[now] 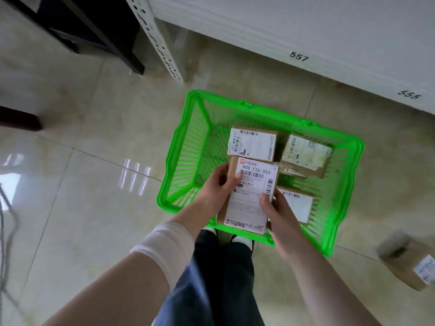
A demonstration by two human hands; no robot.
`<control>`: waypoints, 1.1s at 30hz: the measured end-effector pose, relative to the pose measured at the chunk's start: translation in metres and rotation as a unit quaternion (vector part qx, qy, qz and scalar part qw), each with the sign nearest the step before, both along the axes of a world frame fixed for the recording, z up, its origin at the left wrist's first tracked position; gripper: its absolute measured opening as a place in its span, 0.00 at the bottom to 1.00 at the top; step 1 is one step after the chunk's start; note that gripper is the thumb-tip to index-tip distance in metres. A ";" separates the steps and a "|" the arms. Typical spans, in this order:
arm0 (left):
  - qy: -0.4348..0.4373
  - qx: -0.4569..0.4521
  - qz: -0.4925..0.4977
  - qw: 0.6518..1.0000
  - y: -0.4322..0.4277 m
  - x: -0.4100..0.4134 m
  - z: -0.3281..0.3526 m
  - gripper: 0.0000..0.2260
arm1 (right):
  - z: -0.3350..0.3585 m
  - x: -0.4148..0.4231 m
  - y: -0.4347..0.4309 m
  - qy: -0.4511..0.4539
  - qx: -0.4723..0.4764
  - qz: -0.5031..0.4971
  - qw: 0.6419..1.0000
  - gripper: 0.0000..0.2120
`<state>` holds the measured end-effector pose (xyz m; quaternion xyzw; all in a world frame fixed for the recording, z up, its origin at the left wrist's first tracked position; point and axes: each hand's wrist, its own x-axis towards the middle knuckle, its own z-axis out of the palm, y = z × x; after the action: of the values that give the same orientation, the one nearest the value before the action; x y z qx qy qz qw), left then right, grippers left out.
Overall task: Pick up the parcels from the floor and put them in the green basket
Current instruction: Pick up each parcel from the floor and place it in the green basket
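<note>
- Head view: a labelled parcel [249,196] is held above the near half of the green basket [179,137], its long white label facing up, the brown card showing at the left edge.
- It is gripped from both sides. The left hand [219,189] is wrapped round the left edge with the thumb laid across the label. The right hand [275,208] is clamped on the right edge, thumb on top, the other fingers tucked out of sight beneath.
- Three parcels are seen inside the basket: a white-labelled box [251,144] at the far side, a scuffed box [306,154] just beside it, and a third box [296,205] low on the right, partly hidden by the right hand.
- One more parcel [409,264] is seen on the floor [94,161], blurred, outside the basket to the right, and is yet to be collected.
- Handling, as a judgement: the held parcel is taken to be stiff cardboard and fairly light. The label is likely slick, so purchase is better found on the card edges than on the paper face.
- A grip across the short sides, as shown, is judged sound; the box could be lowered flat into the free left part of the basket.
- A white shelf [306,31], numbered 557 and 555, is noted behind the basket.
</note>
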<state>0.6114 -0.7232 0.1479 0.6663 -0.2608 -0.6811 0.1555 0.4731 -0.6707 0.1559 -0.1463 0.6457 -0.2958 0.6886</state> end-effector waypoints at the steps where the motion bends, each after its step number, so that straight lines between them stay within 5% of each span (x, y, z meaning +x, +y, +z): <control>1: -0.008 -0.001 -0.013 1.000 -0.002 -0.001 -0.019 0.33 | -0.020 -0.001 0.000 0.006 0.004 -0.003 1.000 0.16; 9: -0.055 -0.005 -0.102 0.993 -0.003 -0.002 -0.121 0.20 | -0.128 0.008 0.009 0.087 0.050 0.003 0.995 0.17; 14: -0.051 -0.003 -0.101 0.994 -0.003 0.004 -0.146 0.25 | -0.154 0.014 0.010 0.105 0.082 0.031 0.991 0.22; 33: -0.075 0.012 -0.083 0.994 -0.018 0.004 -0.128 0.26 | -0.135 0.007 -0.012 0.145 0.079 0.114 0.980 0.27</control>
<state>0.6150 -0.7409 0.0195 0.6934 -0.3182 -0.6427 0.0701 0.4805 -0.6828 0.0206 -0.2055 0.7394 -0.1395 0.6257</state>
